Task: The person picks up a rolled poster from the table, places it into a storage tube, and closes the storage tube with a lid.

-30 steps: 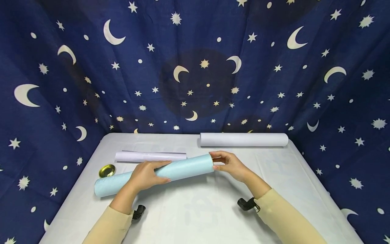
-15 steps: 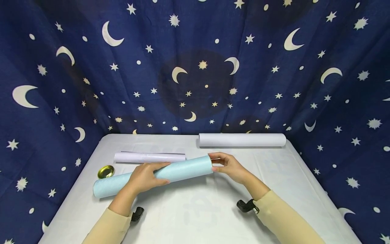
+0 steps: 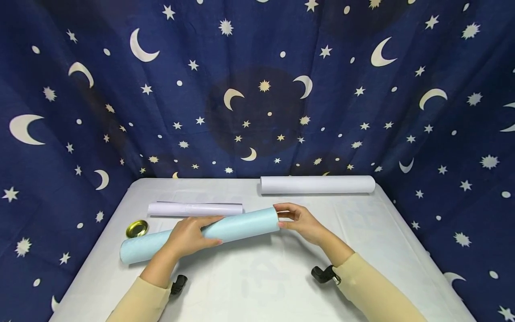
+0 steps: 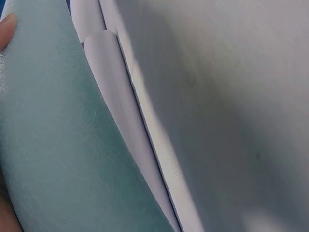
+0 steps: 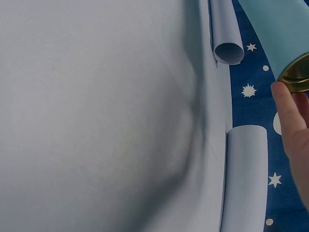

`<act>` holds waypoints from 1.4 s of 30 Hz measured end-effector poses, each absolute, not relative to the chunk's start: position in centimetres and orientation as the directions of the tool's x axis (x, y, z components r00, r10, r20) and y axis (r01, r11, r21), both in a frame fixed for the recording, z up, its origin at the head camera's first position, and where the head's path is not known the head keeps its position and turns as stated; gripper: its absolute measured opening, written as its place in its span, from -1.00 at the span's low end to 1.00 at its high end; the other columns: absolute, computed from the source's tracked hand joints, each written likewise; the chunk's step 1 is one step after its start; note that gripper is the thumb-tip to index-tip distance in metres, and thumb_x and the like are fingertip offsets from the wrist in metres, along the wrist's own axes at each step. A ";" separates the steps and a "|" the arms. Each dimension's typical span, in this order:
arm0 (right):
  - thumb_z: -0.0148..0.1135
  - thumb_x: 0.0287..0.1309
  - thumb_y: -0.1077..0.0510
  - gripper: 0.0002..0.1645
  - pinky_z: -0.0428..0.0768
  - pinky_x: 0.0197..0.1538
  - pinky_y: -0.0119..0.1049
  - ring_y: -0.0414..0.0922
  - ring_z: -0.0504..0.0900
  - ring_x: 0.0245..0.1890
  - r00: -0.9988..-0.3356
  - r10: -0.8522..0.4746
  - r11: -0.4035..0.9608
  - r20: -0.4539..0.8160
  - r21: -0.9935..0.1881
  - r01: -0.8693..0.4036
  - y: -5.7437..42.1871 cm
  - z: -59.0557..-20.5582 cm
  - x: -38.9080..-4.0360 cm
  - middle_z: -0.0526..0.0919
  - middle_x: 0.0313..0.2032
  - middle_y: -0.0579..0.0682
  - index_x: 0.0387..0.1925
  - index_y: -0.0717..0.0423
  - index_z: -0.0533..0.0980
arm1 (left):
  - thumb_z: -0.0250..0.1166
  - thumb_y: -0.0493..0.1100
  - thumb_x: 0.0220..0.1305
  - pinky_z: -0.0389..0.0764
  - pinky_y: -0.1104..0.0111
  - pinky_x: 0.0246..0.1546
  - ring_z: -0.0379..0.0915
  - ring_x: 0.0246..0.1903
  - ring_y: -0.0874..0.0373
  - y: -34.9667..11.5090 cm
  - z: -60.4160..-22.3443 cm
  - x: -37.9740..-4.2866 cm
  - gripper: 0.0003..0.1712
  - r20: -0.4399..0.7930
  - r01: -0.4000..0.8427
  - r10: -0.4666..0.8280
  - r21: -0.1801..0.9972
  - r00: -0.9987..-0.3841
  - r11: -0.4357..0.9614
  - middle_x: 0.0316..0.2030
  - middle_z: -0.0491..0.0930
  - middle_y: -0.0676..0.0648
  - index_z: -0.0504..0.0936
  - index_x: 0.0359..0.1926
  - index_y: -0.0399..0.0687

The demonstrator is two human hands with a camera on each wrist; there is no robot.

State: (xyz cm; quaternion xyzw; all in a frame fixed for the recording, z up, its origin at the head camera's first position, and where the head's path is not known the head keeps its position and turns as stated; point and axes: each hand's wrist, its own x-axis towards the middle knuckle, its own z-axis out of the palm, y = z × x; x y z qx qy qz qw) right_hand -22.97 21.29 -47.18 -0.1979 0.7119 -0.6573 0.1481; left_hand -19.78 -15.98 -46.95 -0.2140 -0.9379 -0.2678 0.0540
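Gripping the light-blue tube mid-length is the left hand; the right hand is pinching its end. The right wrist view is revealing that end's gold interior; only the head view is showing 1 gold lid, left of the left hand. Faint marks below are proving unreadable.

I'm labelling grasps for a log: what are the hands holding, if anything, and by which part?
The blue tube: the left hand grips it around the middle, and the right hand holds it at its right end.
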 end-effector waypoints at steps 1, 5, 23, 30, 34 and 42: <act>0.41 0.16 0.30 -0.32 0.60 0.12 -0.19 0.15 0.46 0.25 -0.878 -0.477 0.060 0.049 -0.994 -0.088 21.3 -47.1 -23.0 0.49 0.26 0.20 0.30 0.30 0.41 | 0.58 0.30 -0.11 0.59 0.06 -0.10 0.62 -0.05 0.07 -16.0 -46.9 -19.8 -0.19 0.218 0.432 0.373 0.479 -0.902 0.764 0.05 0.69 0.10 0.61 0.25 0.40; 0.41 0.16 0.29 -0.32 0.59 0.13 -0.19 0.15 0.46 0.26 -0.880 -0.473 0.062 0.054 -0.994 -0.094 21.1 -47.0 -23.0 0.47 0.28 0.22 0.30 0.30 0.41 | 0.58 0.29 -0.10 0.59 0.06 -0.09 0.62 -0.03 0.06 -16.1 -46.8 -19.8 -0.19 0.224 0.440 0.379 0.470 -0.898 0.765 0.06 0.68 0.09 0.61 0.25 0.38; 0.37 0.22 0.27 -0.36 0.60 0.12 -0.20 0.30 0.39 0.28 -0.868 -0.492 0.054 0.072 -0.992 -0.113 21.1 -47.3 -22.6 0.50 0.26 0.20 0.30 0.32 0.40 | 0.58 0.30 -0.12 0.58 0.09 -0.07 0.61 -0.04 0.11 -16.4 -46.6 -19.6 -0.20 0.219 0.448 0.392 0.477 -0.894 0.756 0.07 0.68 0.11 0.63 0.24 0.37; 0.35 0.25 0.26 -0.39 0.58 0.14 -0.20 0.31 0.37 0.31 -0.862 -0.501 0.093 0.075 -0.986 -0.140 21.5 -47.0 -22.4 0.44 0.31 0.26 0.30 0.30 0.42 | 0.59 0.27 -0.12 0.58 0.09 -0.07 0.60 -0.04 0.12 -16.8 -46.4 -19.4 -0.20 0.201 0.432 0.383 0.478 -0.902 0.765 0.08 0.67 0.13 0.63 0.23 0.37; 0.33 0.26 0.28 -0.40 0.58 0.15 -0.22 0.35 0.33 0.33 -0.868 -0.493 0.121 0.065 -0.982 -0.142 22.1 -46.6 -22.1 0.39 0.34 0.29 0.30 0.31 0.42 | 0.60 0.26 -0.12 0.58 0.10 -0.10 0.60 -0.08 0.14 -17.2 -46.3 -19.4 -0.21 0.195 0.422 0.375 0.473 -0.906 0.773 0.07 0.68 0.12 0.62 0.23 0.40; 0.30 0.29 0.29 -0.51 0.58 0.15 -0.23 0.25 0.44 0.28 -0.896 -0.438 0.251 0.075 -0.947 -0.202 23.3 -45.8 -22.1 0.50 0.28 0.18 0.24 0.22 0.49 | 0.60 0.25 -0.11 0.59 0.10 -0.15 0.61 -0.07 0.11 -18.2 -45.3 -20.0 -0.21 0.177 0.421 0.382 0.439 -0.907 0.794 0.10 0.66 0.13 0.61 0.24 0.44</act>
